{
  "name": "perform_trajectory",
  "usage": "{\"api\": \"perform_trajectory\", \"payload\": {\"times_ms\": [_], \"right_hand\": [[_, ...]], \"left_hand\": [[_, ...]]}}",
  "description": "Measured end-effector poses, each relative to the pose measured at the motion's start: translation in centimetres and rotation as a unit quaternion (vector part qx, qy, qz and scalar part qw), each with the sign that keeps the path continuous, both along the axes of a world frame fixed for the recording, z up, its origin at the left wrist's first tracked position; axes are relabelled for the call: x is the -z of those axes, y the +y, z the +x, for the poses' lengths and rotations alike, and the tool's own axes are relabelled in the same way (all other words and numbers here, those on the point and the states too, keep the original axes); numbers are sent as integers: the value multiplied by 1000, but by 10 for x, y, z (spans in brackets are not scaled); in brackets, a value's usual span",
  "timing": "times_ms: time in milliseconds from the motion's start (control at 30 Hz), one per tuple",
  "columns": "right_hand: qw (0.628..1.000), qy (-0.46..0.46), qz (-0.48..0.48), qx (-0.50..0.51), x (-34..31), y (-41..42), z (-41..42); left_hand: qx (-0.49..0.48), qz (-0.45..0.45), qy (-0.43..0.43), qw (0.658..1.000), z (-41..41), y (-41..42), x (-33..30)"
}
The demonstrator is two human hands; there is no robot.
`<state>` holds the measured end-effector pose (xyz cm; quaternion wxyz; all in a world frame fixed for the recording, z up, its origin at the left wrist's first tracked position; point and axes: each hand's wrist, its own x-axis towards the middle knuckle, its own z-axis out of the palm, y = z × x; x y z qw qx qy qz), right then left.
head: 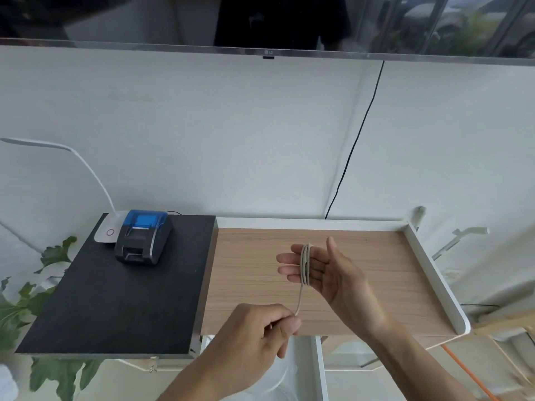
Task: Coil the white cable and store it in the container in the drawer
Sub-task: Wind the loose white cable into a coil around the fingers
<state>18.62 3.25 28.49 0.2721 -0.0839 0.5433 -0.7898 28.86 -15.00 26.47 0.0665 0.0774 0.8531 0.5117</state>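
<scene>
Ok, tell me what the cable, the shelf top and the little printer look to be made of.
White cable: looks like soft matte plastic sheathing, since it bends into tight loops round the right hand. Shelf top: pale wood or a wood-look laminate, with straight printed-looking grain and a white, probably painted, rim. Printer: moulded dark plastic body, with a glossy translucent blue plastic lid.

1 head view looks forward and down, close over the desk (376, 285).
</scene>
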Motion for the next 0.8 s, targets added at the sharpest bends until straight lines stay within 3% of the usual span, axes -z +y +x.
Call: {"api": "perform_trajectory", "payload": {"times_ms": [133, 333, 467, 567, 800], "right_hand": [[994, 45, 96, -8, 4, 3, 4], [984, 71, 122, -108, -4, 0, 22], [989, 26, 47, -141, -12, 2, 25], [986, -47, -67, -143, -16, 6, 24], [949, -151, -272, -49, -24, 16, 13]], "left_hand": [[40, -24, 22, 999, 0, -14, -44], [-37, -11, 80, 996, -44, -33, -68], [-103, 45, 79, 991, -70, -43, -50], [-125, 72, 73, 987, -77, -41, -21], [-118, 77, -32, 989, -41, -17, 48]]}}
